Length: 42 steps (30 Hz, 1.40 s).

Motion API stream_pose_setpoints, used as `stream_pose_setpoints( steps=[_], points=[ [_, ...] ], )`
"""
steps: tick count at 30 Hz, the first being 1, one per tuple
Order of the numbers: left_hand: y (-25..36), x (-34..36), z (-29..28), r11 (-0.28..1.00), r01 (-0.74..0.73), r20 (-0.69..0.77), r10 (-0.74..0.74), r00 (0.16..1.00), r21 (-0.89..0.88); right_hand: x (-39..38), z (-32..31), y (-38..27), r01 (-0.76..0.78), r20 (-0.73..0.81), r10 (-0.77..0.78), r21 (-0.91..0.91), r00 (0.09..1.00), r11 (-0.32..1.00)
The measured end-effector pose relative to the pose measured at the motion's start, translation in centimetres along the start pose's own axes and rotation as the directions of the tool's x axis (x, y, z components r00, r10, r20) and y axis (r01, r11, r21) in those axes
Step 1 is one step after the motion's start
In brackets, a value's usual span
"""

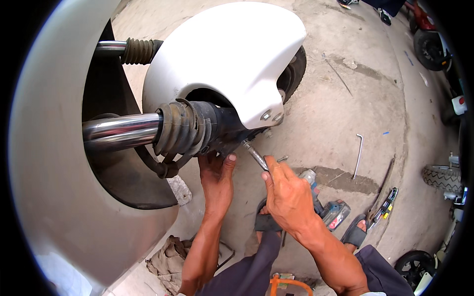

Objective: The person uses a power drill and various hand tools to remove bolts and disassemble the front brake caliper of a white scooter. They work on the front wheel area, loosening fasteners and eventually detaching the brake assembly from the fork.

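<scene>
My right hand (289, 195) grips a silver metal wrench (256, 154), whose far end meets a small bolt under the black lower fork leg (227, 129). My left hand (215, 185) reaches up beneath that leg, thumb raised and fingers curled, their tips hidden. The leg carries a chrome tube (118, 133) and a ribbed rubber boot (175, 128). Above it a white front mudguard (222, 49) covers most of the wheel (294, 74). A large pale body panel (49, 163) fills the left side.
A cordless power tool (333, 214) lies between my sandalled feet (356, 232). Around it are a hex key (359, 153), a strip of small tools (385, 209), an orange hose-like loop (291, 281) and crumpled cloth (165, 259). Other scooters (427, 47) line the right, near another person's legs (385, 10).
</scene>
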<state>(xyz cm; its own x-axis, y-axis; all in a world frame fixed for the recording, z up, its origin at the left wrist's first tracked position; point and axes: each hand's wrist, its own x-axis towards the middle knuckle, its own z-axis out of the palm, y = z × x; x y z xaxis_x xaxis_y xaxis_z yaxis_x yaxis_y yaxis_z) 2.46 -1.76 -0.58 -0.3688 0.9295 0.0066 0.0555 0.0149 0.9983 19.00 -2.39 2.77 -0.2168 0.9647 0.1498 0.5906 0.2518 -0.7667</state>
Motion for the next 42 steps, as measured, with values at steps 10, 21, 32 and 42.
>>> stream_pose_setpoints(
  steps=[10,21,32,42],
  points=[
    [-1.0,0.6,-0.5,0.997,0.064,-0.017,-0.064,0.998,-0.032,0.9,-1.5,1.4,-0.739,0.689,0.293,0.664,0.663,0.111],
    [-0.9,0.8,1.0,0.999,0.001,-0.034,0.001,0.999,0.040,1.8,-1.5,2.4,-0.416,0.347,0.259,0.528,0.901,0.740],
    [-0.4,0.5,0.1,0.970,0.036,-0.051,-0.024,0.998,0.242,0.7,-0.7,0.8,-0.066,0.066,0.056,0.170,0.996,0.983],
    [-0.9,0.5,0.2,0.969,0.033,-0.021,-0.029,0.999,0.246,2.1,-1.1,4.0,-0.786,0.831,0.037,0.538,0.555,-0.303]
  ],
)
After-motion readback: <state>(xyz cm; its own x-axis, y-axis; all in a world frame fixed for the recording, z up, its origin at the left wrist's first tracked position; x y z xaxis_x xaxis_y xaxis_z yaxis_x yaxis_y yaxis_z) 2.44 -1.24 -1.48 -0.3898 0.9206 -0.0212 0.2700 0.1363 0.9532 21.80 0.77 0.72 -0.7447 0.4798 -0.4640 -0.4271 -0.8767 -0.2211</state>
